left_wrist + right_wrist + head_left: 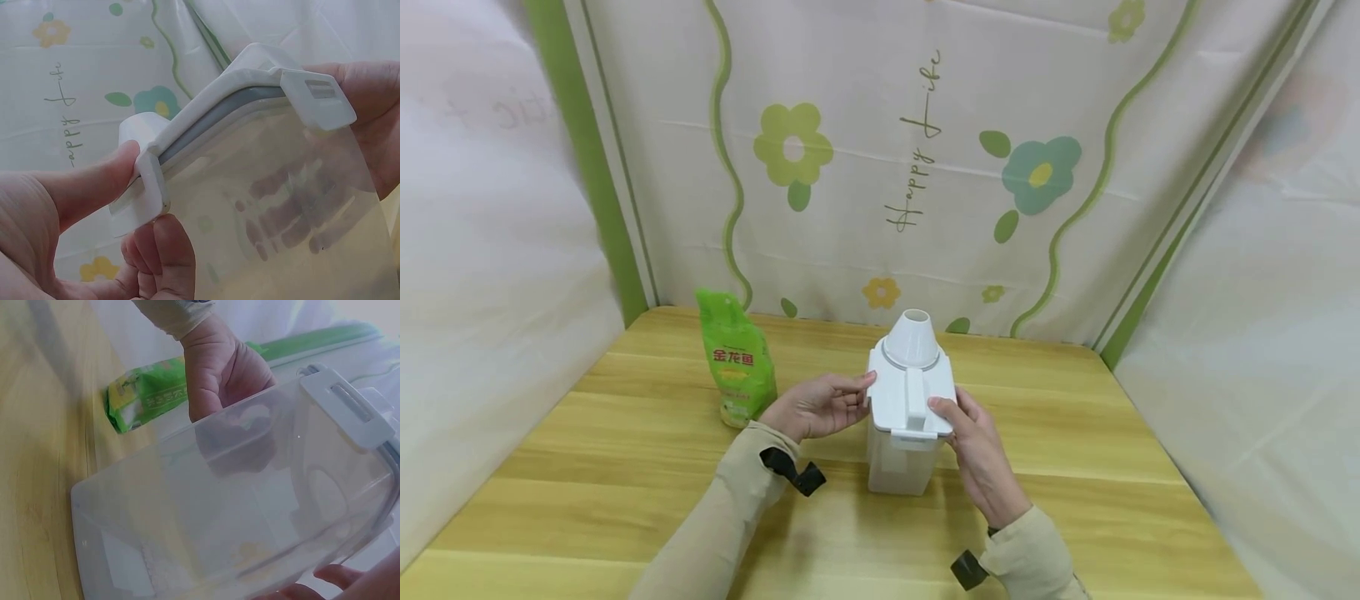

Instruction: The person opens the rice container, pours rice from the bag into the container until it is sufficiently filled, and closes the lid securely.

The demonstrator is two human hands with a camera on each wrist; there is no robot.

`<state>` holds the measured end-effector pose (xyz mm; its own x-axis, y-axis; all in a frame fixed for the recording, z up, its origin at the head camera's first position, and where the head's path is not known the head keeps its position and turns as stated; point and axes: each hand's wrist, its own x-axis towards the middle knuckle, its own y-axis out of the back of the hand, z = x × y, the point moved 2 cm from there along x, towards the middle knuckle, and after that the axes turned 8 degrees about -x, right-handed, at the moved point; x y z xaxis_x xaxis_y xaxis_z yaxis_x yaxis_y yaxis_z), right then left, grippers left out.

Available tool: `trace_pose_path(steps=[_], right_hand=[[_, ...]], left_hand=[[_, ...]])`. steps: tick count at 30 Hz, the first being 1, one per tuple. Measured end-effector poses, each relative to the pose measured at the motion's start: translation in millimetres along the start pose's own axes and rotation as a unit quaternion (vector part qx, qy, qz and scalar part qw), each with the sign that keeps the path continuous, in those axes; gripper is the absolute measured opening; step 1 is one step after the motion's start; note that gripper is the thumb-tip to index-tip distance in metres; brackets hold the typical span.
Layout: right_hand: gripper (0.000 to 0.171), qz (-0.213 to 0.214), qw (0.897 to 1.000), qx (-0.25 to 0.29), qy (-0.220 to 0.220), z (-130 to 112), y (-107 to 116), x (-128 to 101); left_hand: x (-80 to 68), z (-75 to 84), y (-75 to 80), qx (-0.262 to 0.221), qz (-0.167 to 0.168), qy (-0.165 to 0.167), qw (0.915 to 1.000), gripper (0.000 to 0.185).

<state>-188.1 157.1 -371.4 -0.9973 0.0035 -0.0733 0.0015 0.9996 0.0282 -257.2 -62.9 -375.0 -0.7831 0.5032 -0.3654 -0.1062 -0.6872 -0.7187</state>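
Table (1097, 467) Status

On my feed, the lidded container (897, 417) stands upright, midway between the table's left and right edges. The green bag (739, 367) stands nearer the rear-left corner. The right hand (982, 452) grips the container, thumb on top; the left hand (820, 410) pinches the container's left-side latch (147, 195).

A translucent container (898, 468) with a white lid (887, 408) stands upright on a wood-grain table (1090, 433). The lid bears a truncated cone (912, 343), open at its top, and a raised ridge (915, 400) running toward the near edge. The left hand (823, 406) touches the lid's left edge with its fingertips; the right hand (981, 454) grips the right side, thumb on top. Left of the container, near the left hand, stands a green bag (741, 354) with red characters. Behind hangs a flower-patterned cloth (857, 225) with sideways lettering (917, 142).
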Motion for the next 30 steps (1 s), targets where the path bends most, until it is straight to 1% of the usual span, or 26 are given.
trace_pose_path(steps=[9, 19, 22, 25, 27, 29, 30], right_hand=[[0.06, -0.001, 1.0, 0.0, -0.003, -0.7, -0.4, 0.8], [0.06, -0.001, 1.0, -0.002, -0.004, 0.6, 0.2, 0.5], [0.059, 0.0, 1.0, -0.001, -0.006, 1.1, 0.5, 0.4], [0.06, 0.0, 1.0, 0.0, -0.007, 0.9, 0.5, 0.7], [0.06, 0.001, 1.0, -0.001, -0.007, 0.9, 0.4, 1.1], [0.06, 0.002, 1.0, -0.001, -0.005, 0.9, 0.3, 1.3], [0.06, 0.003, 1.0, -0.001, -0.004, 1.0, 0.2, 1.4]], left_hand=[[-0.7, 1.2, 0.5, 0.009, 0.001, -0.006, 0.9999, 0.016], [-0.1, -1.0, 1.3, 0.006, 0.013, -0.01, 0.9998, 0.016], [-0.6, -1.8, 0.1, 0.001, 0.013, -0.01, 0.9999, 0.013], [-1.5, -0.9, -3.0, 0.03, 0.005, -0.031, 0.9991, 0.009], [-2.3, 0.4, -5.3, 0.069, 0.002, -0.052, 0.9962, 0.008], [-2.9, 1.1, -6.5, 0.097, 0.008, -0.067, 0.993, 0.011], [-3.2, 1.2, -6.8, 0.103, 0.011, -0.068, 0.9923, 0.012]])
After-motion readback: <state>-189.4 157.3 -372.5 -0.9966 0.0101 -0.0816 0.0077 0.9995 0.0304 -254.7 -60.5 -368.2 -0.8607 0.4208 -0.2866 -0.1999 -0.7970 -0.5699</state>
